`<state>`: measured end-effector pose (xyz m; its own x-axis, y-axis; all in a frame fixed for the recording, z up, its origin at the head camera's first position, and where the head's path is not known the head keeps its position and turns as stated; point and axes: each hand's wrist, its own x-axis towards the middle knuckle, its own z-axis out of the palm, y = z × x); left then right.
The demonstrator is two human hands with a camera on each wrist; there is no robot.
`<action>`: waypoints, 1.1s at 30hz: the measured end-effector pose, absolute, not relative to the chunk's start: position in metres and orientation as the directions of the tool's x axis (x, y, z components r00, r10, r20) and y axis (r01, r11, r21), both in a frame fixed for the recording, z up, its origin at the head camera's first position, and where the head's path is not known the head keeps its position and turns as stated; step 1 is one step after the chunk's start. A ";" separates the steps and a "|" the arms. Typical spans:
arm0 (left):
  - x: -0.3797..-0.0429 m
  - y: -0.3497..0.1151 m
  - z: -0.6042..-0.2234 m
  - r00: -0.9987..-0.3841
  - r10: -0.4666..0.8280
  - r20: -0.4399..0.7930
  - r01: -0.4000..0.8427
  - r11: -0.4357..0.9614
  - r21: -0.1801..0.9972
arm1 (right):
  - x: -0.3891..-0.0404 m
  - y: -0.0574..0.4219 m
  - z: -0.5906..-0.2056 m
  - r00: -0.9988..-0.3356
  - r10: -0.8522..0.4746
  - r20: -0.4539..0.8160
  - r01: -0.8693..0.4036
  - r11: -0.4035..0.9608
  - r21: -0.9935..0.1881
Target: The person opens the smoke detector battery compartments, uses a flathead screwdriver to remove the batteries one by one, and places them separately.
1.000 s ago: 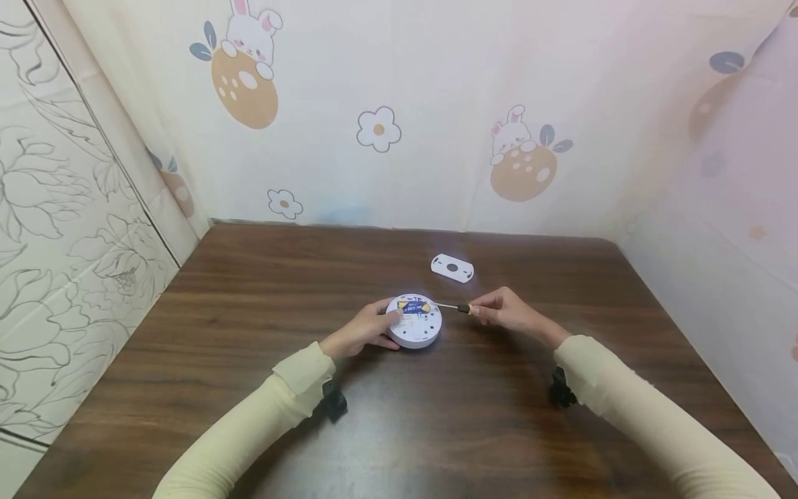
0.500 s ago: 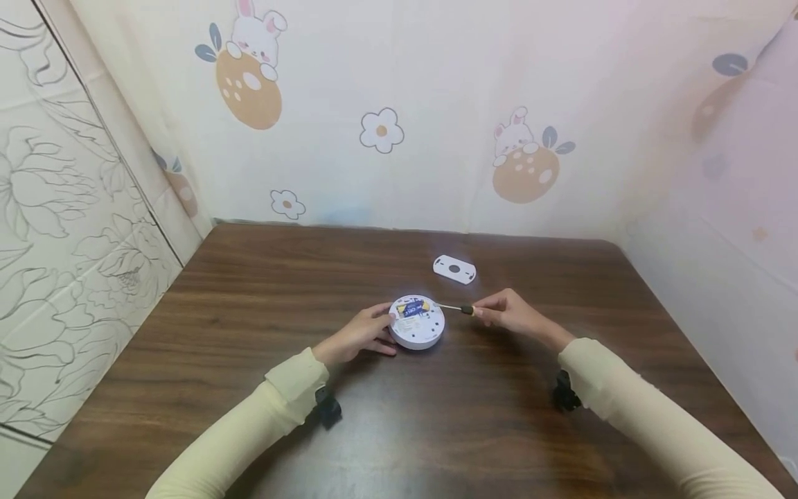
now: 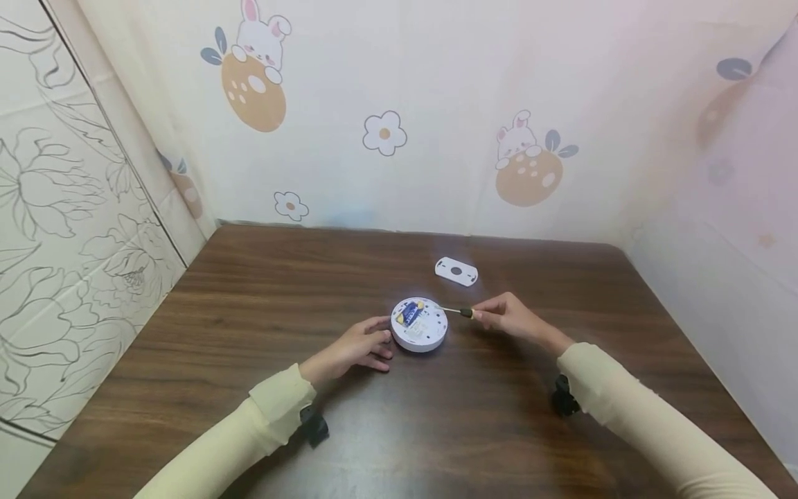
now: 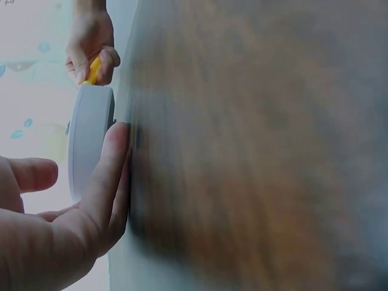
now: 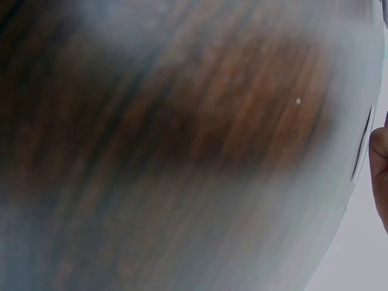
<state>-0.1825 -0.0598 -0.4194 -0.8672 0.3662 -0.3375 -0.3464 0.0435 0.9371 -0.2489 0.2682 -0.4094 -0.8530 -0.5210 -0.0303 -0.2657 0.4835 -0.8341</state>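
Observation:
A round white device (image 3: pixel 430 339), like a smoke alarm, lies on the table with a blue-and-yellow battery (image 3: pixel 410 314) in its upper face. My left hand (image 3: pixel 352 348) is at its left side. In the left wrist view, the left fingers (image 4: pixel 109 173) extend along the device's side and underside, and the thumb stands clear of it. My right hand (image 3: pixel 510 317) pinches a screwdriver (image 3: pixel 466 312) with a yellow-and-black handle. Its thin shaft points left, and the tip is at the device's upper right edge; contact is too small to tell.
A white mounting plate (image 3: pixel 447 271) with a dark round centre lies behind the device on the brown wooden table (image 3: pixel 299 277). Patterned curtains (image 3: pixel 436 187) stand along the table's back and sides. A dark wrist camera (image 3: pixel 565 396) hangs below the right sleeve.
The device has turned counterclockwise, so its battery now slants up to the right. My left thumb has come off its top, and that hand has drawn slightly left. The right hand keeps the screwdriver.

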 end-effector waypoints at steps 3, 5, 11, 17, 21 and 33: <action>-0.177 -0.064 -0.419 -0.865 0.379 -0.329 -0.336 0.049 0.941 | -0.248 0.269 -0.410 -0.853 -0.521 -0.023 -0.272 0.482 -0.833; -0.175 -0.066 -0.417 -0.865 0.373 -0.335 -0.337 0.061 0.940 | -0.247 0.271 -0.409 -0.855 -0.519 -0.016 -0.279 0.484 -0.830; -0.184 -0.070 -0.411 -0.880 0.315 -0.354 -0.347 0.081 0.934 | -0.246 0.273 -0.407 -0.853 -0.523 0.002 -0.289 0.468 -0.835; -0.207 -0.065 -0.412 -0.892 0.287 -0.348 -0.337 0.086 0.937 | -0.244 0.270 -0.404 -0.853 -0.522 -0.009 -0.286 0.481 -0.829; -0.220 -0.057 -0.411 -0.896 0.277 -0.346 -0.331 0.100 0.938 | -0.242 0.268 -0.400 -0.854 -0.519 -0.027 -0.278 0.501 -0.820; -0.239 -0.039 -0.408 -0.896 0.306 -0.322 -0.286 0.160 0.945 | -0.236 0.260 -0.388 -0.841 -0.539 -0.044 -0.289 0.518 -0.805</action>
<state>-0.2391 -0.0391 -0.4077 -0.8959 0.3056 -0.3224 -0.2856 0.1598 0.9449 -0.2360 0.2597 -0.3876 -0.8414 -0.5385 -0.0443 -0.2888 0.5175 -0.8054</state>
